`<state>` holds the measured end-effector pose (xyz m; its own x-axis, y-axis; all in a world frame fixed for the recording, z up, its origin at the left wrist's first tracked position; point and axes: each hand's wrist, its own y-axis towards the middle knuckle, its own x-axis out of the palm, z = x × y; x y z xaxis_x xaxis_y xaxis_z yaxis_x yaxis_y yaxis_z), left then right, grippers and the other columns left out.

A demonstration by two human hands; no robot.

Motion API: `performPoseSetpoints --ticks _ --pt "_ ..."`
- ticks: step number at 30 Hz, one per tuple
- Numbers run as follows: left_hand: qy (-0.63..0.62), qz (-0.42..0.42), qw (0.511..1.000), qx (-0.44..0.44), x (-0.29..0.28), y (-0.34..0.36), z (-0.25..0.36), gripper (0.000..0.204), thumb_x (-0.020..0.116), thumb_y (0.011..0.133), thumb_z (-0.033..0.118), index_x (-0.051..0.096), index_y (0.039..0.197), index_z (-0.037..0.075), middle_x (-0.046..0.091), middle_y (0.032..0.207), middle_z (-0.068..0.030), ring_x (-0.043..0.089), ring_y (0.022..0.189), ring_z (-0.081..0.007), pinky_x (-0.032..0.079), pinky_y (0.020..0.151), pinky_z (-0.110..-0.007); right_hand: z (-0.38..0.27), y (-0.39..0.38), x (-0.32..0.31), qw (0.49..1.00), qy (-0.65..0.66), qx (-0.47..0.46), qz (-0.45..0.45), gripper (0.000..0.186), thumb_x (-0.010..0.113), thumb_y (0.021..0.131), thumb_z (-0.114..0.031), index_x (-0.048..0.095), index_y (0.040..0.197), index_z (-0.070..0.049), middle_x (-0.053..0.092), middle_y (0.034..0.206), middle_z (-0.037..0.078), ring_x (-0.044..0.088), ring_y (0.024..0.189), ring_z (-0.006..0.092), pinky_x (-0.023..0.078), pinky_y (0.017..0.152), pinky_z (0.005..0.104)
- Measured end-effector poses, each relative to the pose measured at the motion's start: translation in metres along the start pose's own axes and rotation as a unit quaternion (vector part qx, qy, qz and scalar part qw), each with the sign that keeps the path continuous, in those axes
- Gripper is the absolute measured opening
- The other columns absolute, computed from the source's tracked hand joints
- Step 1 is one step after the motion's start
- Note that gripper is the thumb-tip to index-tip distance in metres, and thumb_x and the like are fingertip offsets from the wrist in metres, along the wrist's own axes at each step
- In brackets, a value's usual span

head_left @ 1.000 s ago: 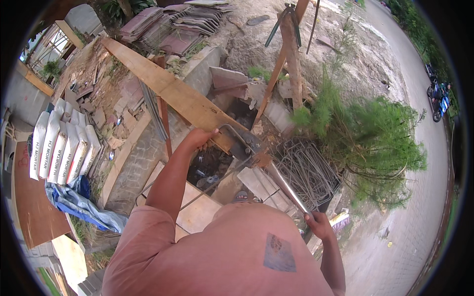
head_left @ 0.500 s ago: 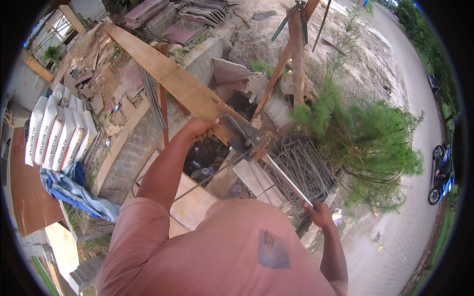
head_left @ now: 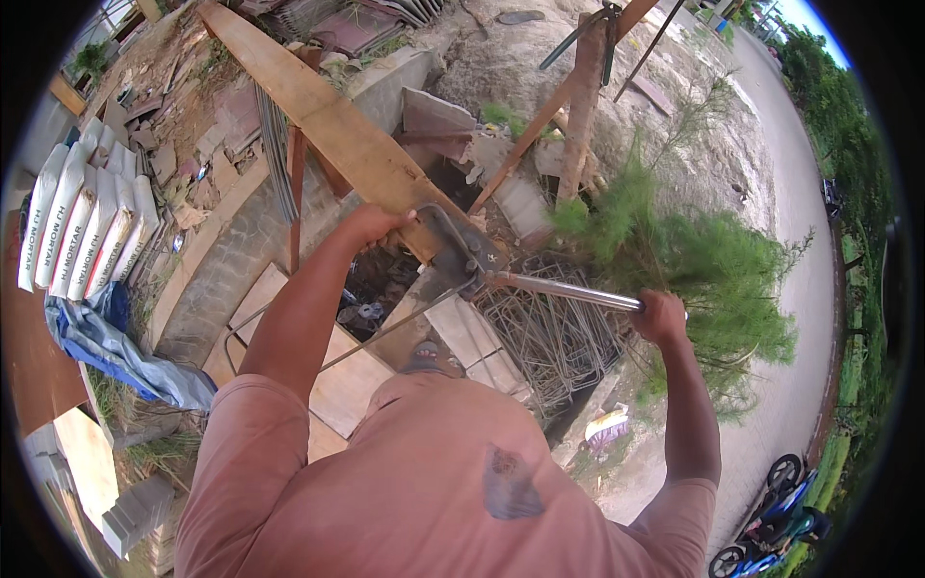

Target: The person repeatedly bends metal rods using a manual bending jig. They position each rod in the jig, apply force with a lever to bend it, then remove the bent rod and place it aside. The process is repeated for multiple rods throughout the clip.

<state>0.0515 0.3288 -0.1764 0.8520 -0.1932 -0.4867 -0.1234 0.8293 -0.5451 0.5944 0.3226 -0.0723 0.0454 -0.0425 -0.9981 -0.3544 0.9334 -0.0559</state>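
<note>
Okay, so the right grip (head_left: pixel 663 316) is wrapped around the silvery lever (head_left: pixel 568 289), right of centre in the frame. The left grip (head_left: pixel 371 224), just left of centre, is on the wooden board (head_left: pixel 328 116) near a curved rod (head_left: pixel 449 223); can't tell whether its fingers close on anything. Big change: the lever lies nearly level across the frame now, versus slanting toward the lower right half a second ago. To me that reads as the lever turning about the dark metal plate (head_left: pixel 453 265) at the board's near end, swing well underway. A thin rod (head_left: pixel 395 330) runs from the plate toward the lower left, and bent metal rods (head_left: pixel 549 323) pile up below the lever.
</note>
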Motion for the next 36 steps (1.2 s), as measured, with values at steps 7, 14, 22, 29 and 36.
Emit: performPoseSetpoints --ticks 7,14,22,29,36 --pt "-0.038 0.002 0.999 0.009 -0.001 -0.034 0.029 0.058 0.068 0.077 0.063 0.071 0.071 0.005 0.056 0.054 -0.0043 0.047 0.042 -0.0148 0.035 0.04 -0.032 0.03 0.061 0.013 0.997 -0.034 -0.066 0.008 0.011 0.066 0.064 -0.017 0.06 0.072 -0.01 0.062 0.069 0.013 0.061 0.072 0.0353 0.047 0.068 0.0474" --pt "-0.06 0.024 0.996 0.056 0.007 -0.01 -0.001 0.056 0.069 0.077 0.061 0.073 0.08 0.005 0.062 0.062 -0.0062 0.056 0.052 -0.0167 0.042 0.051 -0.031 0.025 0.115 0.006 0.981 -0.042 -0.183 0.049 0.009 0.064 0.064 -0.012 0.058 0.07 -0.01 0.059 0.068 0.011 0.058 0.076 0.033 0.044 0.073 0.0449" --pt "-0.051 0.068 0.992 0.096 0.012 -0.018 0.002 0.056 0.07 0.077 0.06 0.074 0.087 0.005 0.067 0.068 -0.008 0.063 0.061 -0.0178 0.048 0.061 -0.033 0.019 0.141 0.008 0.974 -0.047 -0.22 0.02 0.007 0.063 0.065 -0.011 0.056 0.066 -0.01 0.057 0.067 0.01 0.057 0.077 0.0314 0.043 0.075 0.0431" --pt "-0.085 0.105 0.987 0.084 0.016 -0.016 -0.006 0.057 0.074 0.075 0.056 0.072 0.091 0.001 0.067 0.069 -0.0088 0.062 0.06 -0.0179 0.047 0.06 -0.031 0.017 0.123 0.016 0.983 -0.049 -0.164 0.072 0.008 0.063 0.067 -0.012 0.057 0.07 -0.009 0.059 0.071 0.011 0.058 0.08 0.033 0.043 0.073 0.0438" --pt "-0.093 0.101 0.99 0.014 0.003 -0.036 0.019 0.052 0.078 0.073 0.051 0.072 0.089 0.002 0.059 0.064 -0.0041 0.053 0.056 -0.0148 0.04 0.052 -0.029 0.028 0.125 0.017 0.993 -0.029 -0.095 0.07 0.008 0.062 0.068 -0.012 0.059 0.072 -0.007 0.061 0.075 0.014 0.059 0.082 0.0354 0.044 0.078 0.0457"
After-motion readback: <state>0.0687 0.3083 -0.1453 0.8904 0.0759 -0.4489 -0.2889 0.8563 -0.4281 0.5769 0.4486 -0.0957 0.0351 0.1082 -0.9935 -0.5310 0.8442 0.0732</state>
